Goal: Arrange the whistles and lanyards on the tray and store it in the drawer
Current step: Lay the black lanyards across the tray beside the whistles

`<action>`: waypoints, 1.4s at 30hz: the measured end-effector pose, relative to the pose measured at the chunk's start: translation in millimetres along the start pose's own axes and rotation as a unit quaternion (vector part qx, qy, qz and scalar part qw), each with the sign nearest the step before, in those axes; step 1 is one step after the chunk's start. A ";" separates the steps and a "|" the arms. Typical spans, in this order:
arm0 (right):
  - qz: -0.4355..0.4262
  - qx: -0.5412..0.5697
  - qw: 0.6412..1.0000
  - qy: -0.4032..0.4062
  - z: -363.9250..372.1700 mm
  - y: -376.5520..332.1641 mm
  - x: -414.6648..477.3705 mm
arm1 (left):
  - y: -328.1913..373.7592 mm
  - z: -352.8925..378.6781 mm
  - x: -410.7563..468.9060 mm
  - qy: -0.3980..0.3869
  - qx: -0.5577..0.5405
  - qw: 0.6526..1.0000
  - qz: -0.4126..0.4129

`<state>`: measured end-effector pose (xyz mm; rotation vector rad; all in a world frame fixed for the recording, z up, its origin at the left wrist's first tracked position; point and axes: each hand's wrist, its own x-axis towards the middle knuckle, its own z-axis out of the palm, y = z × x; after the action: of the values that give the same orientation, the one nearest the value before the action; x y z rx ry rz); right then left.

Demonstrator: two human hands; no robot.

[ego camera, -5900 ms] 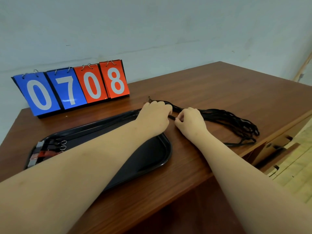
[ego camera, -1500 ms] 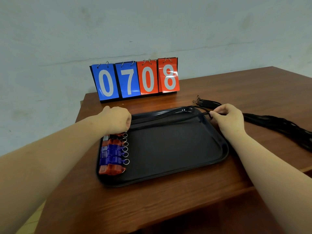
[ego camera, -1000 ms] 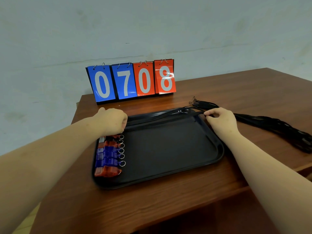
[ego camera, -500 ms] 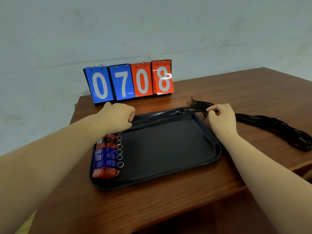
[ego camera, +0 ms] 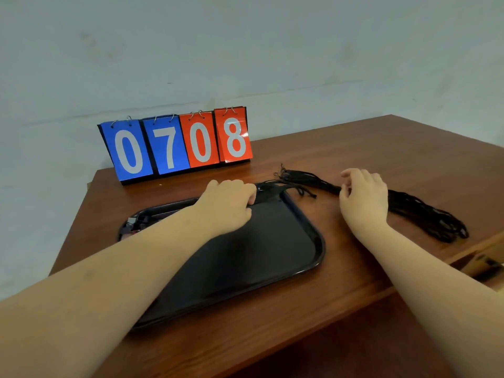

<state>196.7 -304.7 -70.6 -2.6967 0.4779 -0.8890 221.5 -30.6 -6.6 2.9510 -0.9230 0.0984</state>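
A black tray [ego camera: 319, 249] lies on the wooden table. One black lanyard [ego camera: 268, 192] runs along the tray's far edge, and my left hand [ego camera: 229, 205] is closed on it at the far right corner. My left forearm hides most of the whistles [ego camera: 133, 223] at the tray's left end; only a small part shows. To the right of the tray a bundle of black lanyards [ego camera: 425, 216] lies on the table. Over the bundle's near end rests my right hand [ego camera: 364, 197], fingers loosely curled and apart, thumb touching the cords.
A flip scoreboard [ego camera: 177, 143] reading 0708 stands at the table's back edge by the wall. A partly open drawer [ego camera: 485, 261] shows below the table's right edge. The table [ego camera: 272, 323] front edge is close to my arms.
My left hand slid from the whistles' end of the tray along the lanyard to the far right corner. My right hand let go at that corner and moved right onto the bundle.
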 end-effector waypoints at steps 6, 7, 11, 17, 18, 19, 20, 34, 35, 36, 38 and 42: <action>-0.079 -0.050 0.994 -0.064 8.1 7.9 2.3 | 53.5 11.2 43.9 0.057 -0.032 0.997 0.029; -0.065 -0.053 0.994 -0.076 9.4 8.0 3.8 | 62.2 13.8 51.6 0.065 -0.032 0.997 0.032; -0.021 -0.068 0.995 -0.076 12.8 13.7 5.8 | 90.8 26.5 75.2 0.106 -0.039 0.993 0.031; -0.024 -0.061 0.996 -0.068 13.1 16.4 7.3 | 114.8 51.2 88.7 0.138 -0.040 0.988 0.048; -0.025 -0.058 0.996 -0.058 13.7 17.4 7.3 | 115.9 53.1 90.0 0.139 -0.040 0.988 0.050; -0.025 -0.052 0.997 -0.044 14.5 18.2 6.8 | 116.3 53.9 91.3 0.140 -0.039 0.988 0.050; -0.024 -0.045 0.998 -0.026 14.9 18.6 6.2 | 116.5 54.2 92.6 0.141 -0.039 0.988 0.048; -0.002 0.072 0.994 0.078 13.4 19.3 1.8 | 108.5 59.8 112.9 0.161 -0.097 0.982 -0.031; -0.003 0.086 0.992 0.088 13.6 18.9 1.5 | 109.2 60.5 113.6 0.162 -0.104 0.981 -0.027; -0.004 0.099 0.990 0.099 13.8 18.5 1.1 | 110.2 61.2 114.4 0.161 -0.111 0.980 -0.023; -0.007 0.120 0.987 0.110 12.8 17.6 0.2 | 113.1 61.1 116.2 0.158 -0.119 0.980 -0.011; 0.006 0.165 0.981 0.104 7.7 17.0 0.4 | 118.3 58.8 126.5 0.147 -0.109 0.983 -0.007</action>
<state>197.9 -319.2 -82.2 -2.3122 0.3501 -1.1431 260.5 -203.3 -52.5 2.6461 -0.8131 0.3933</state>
